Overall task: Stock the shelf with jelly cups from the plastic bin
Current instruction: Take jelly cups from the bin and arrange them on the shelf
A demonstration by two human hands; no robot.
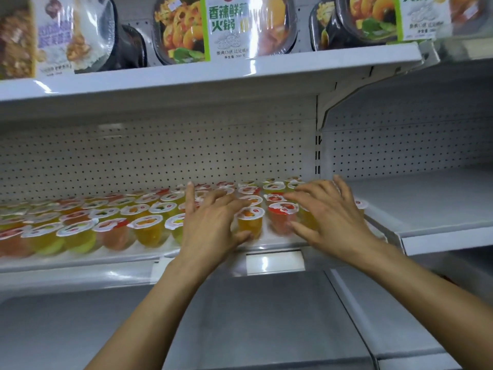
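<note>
Several rows of jelly cups in yellow, orange, red and green, with white foil lids, stand on the white middle shelf. My left hand lies over the cups near the shelf's front, fingers spread; its thumb touches an orange cup. My right hand hovers over the cups at the right end of the rows with straight fingers, its thumb beside a red cup. Neither hand holds a cup. No plastic bin is in view.
An upper shelf overhangs, loaded with boxed hotpot meals. A pegboard back wall stands behind the cups. To the right is a bare white shelf. A lower grey shelf lies below my forearms.
</note>
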